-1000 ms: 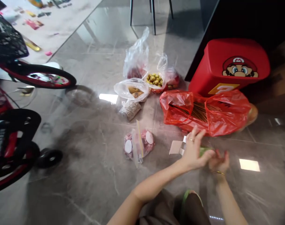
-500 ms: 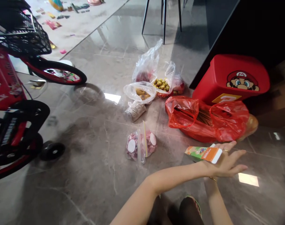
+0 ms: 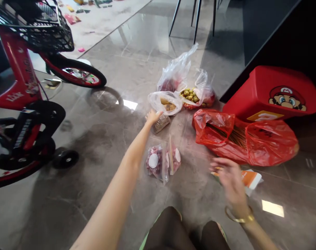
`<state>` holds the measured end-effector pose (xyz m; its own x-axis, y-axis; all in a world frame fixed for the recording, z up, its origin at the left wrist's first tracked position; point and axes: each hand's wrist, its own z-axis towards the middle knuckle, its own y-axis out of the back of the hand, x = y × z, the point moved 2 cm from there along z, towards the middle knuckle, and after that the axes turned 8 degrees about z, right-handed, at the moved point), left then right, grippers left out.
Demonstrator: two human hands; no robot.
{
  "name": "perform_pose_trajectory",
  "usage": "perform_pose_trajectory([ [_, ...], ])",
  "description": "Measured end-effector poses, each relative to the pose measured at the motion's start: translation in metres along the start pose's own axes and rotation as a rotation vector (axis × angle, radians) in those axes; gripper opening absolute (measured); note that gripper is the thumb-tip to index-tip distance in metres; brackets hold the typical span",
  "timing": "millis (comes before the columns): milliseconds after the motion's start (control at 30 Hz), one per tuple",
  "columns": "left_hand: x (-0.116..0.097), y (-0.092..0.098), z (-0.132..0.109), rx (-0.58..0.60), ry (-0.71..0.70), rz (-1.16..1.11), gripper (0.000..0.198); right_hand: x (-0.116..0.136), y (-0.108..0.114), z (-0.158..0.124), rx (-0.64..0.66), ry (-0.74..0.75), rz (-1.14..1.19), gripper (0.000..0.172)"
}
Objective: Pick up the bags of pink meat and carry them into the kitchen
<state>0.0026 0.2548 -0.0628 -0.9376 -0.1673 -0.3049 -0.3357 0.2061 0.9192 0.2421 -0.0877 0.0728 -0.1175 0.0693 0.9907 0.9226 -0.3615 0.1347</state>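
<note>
My left hand (image 3: 152,116) reaches far forward and touches a small clear bag of grain-like contents (image 3: 161,122), just below a clear bag with brownish pieces (image 3: 166,101). My right hand (image 3: 229,177) hovers blurred and spread over an orange and white carton (image 3: 250,178) lying on the floor; it holds nothing. A clear zip bag of pink pieces with white round labels (image 3: 161,161) lies between my arms. A red plastic bag with thin sticks (image 3: 246,140) sits beyond the carton.
Clear bags with yellow-green fruit (image 3: 190,95) and red fruit (image 3: 173,78) lie further back. A red stool with a cartoon face (image 3: 272,93) stands right. A red child's bicycle (image 3: 25,100) with a black basket fills the left. Chair legs (image 3: 196,17) stand behind.
My left hand let go of the carton and stretched forward to the small grain bag. The carton now lies on the floor under my right hand. The view shifted right.
</note>
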Motion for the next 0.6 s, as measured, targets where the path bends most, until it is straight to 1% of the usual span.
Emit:
perform_pose_trajectory([
  [33, 0.005, -0.009, 0.006, 0.059, 0.0, 0.002, 0.058, -0.002, -0.018, 0.012, 0.058, 0.0, -0.016, 0.035],
  [67, 0.008, -0.017, 0.007, 0.086, -0.005, -0.006, 0.05, -0.005, -0.034, 0.023, 0.108, 0.011, -0.03, 0.031],
  [133, 0.012, -0.026, 0.001, 0.063, -0.023, -0.013, 0.039, -0.016, -0.058, 0.044, 0.161, 0.046, -0.041, 0.027],
  [200, 0.016, -0.027, -0.012, 0.023, -0.058, -0.01, 0.038, -0.029, -0.072, 0.059, 0.173, 0.036, -0.02, 0.027],
  [233, 0.018, -0.024, -0.019, 0.002, -0.077, -0.017, 0.041, -0.035, -0.075, 0.064, 0.175, 0.015, -0.004, 0.027],
  [267, 0.022, -0.017, -0.027, -0.031, -0.09, -0.034, 0.043, -0.041, -0.077, 0.068, 0.175, -0.007, 0.014, 0.027],
  [333, 0.031, 0.006, -0.049, -0.14, -0.082, -0.092, 0.043, -0.05, -0.079, 0.074, 0.172, -0.036, 0.046, 0.028],
  [400, 0.042, 0.04, -0.082, -0.271, -0.056, -0.13, 0.039, -0.057, -0.081, 0.077, 0.162, -0.045, 0.078, 0.029],
  [433, 0.046, 0.056, -0.102, -0.3, -0.056, -0.126, 0.038, -0.06, -0.082, 0.078, 0.147, -0.05, 0.1, 0.03],
  [500, 0.053, 0.083, -0.145, -0.264, -0.092, -0.055, 0.031, -0.066, -0.087, 0.079, 0.105, -0.069, 0.155, 0.032],
  [533, 0.055, 0.089, -0.166, -0.21, -0.137, -0.004, 0.026, -0.07, -0.091, 0.079, 0.086, -0.092, 0.186, 0.033],
  [567, 0.057, 0.091, -0.185, -0.132, -0.159, 0.046, 0.024, -0.075, -0.096, 0.078, 0.069, -0.126, 0.221, 0.035],
  [600, 0.059, 0.088, -0.202, -0.053, -0.151, 0.081, 0.024, -0.08, -0.102, 0.077, 0.051, -0.169, 0.255, 0.036],
])
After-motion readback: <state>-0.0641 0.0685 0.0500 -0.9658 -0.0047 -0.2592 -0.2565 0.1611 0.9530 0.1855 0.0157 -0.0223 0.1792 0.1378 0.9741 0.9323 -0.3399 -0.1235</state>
